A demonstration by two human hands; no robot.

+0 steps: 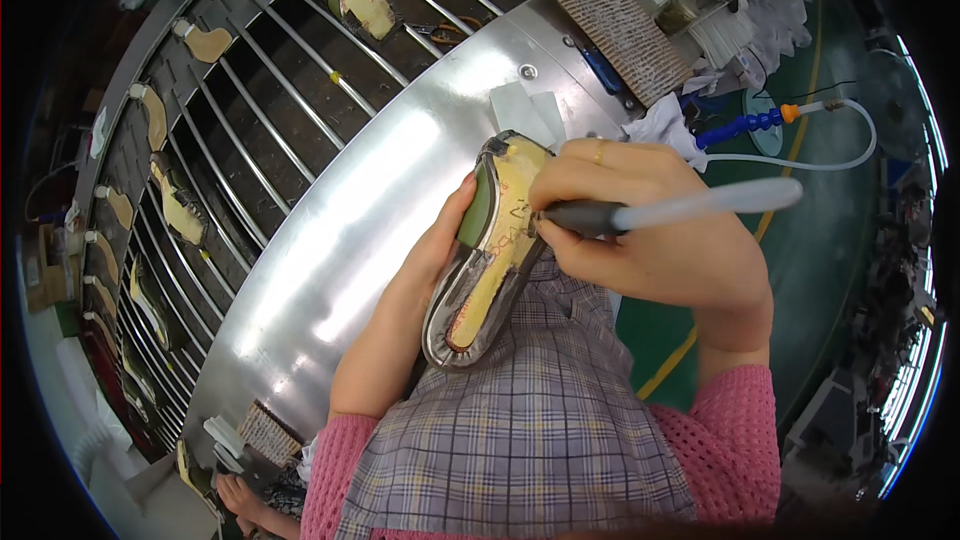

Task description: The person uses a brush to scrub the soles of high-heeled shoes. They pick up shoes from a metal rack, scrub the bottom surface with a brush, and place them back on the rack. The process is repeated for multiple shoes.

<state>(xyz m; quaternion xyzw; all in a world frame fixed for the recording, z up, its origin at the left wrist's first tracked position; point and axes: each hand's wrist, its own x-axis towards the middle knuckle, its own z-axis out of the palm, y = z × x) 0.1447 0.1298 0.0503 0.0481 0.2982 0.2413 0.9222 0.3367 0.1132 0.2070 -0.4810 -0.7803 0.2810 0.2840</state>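
Observation:
My left hand [440, 238] is closed around the side of a lasted shoe upper [505, 202], held bottom up above my lap. Dark material is folded over the shoe's edges, around a yellow insole with red marks. A green patch shows along the side by my left fingers. In my right hand [672, 195] is a pen-shaped tool [715, 201] with a dark grip and a pale, translucent shaft. Its front end is at the right edge of the shoe's bottom; my fingers partly hide the tip.
A curved metal table [330, 260] lies ahead, with a barred rack [270, 110] beyond it carrying several shoes and insole-shaped pieces. Far right are a corrugated board [615, 25], a jar [690, 5] and a blue-jointed hose [745, 127]. Another person's hand [243, 500] shows lower left.

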